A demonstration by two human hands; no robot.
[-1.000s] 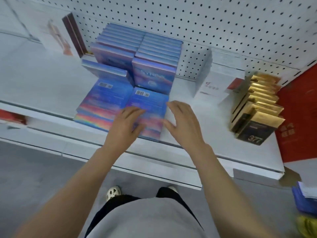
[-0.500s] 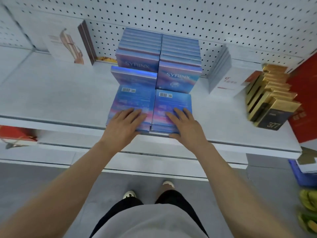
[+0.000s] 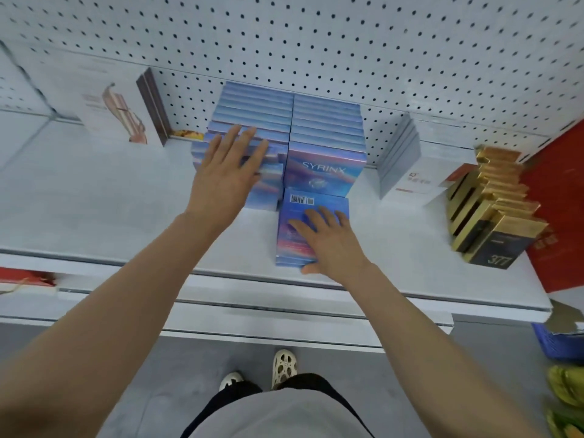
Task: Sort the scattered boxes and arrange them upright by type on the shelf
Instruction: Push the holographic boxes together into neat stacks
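Observation:
Two rows of blue SYRINX boxes stand upright against the pegboard on the white shelf. My left hand presses with straight fingers on the front boxes of the left row, which stand tilted. A short stack of flat blue boxes, barcode side up, lies in front of the right row. My right hand rests flat on that stack with its fingers spread.
White boxes stand upright right of the blue rows. Gold and black boxes lean in a row at the far right, beside a red panel. A white box with a brown side stands at the back left.
My left hand has lifted its flat stack of blue boxes up against the left row. My right hand stays on the right flat stack. The camera has moved closer.

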